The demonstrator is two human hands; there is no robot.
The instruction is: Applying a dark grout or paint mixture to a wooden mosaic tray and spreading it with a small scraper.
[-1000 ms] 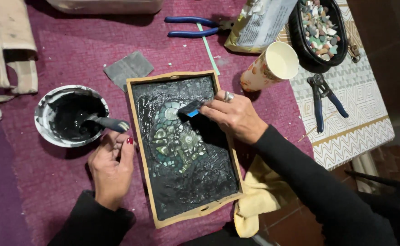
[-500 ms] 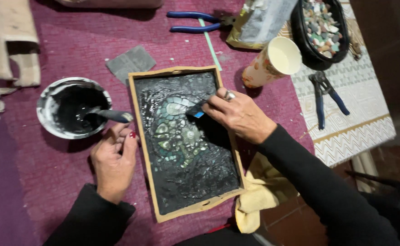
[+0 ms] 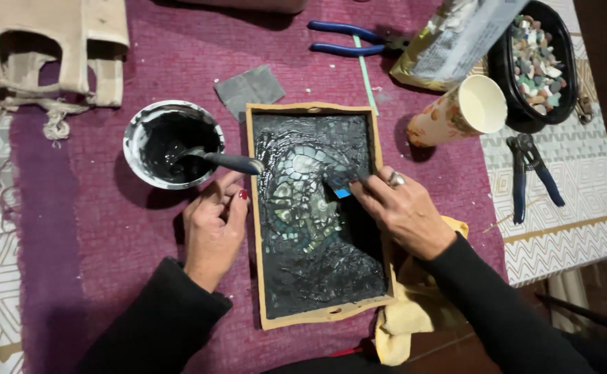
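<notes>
- My right hand presses a small blue scraper onto the grout-smeared mosaic panel, near its right frame edge.
- My left hand rests on the purple cloth, touching the panel's left frame edge.
- A bowl of black grout with a tool leaning in it sits just left of the panel's top left corner.

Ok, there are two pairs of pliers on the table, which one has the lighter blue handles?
The pliers at the top, above the mosaic frame; the pair on the right, on the patterned cloth, has dark handles.
</notes>
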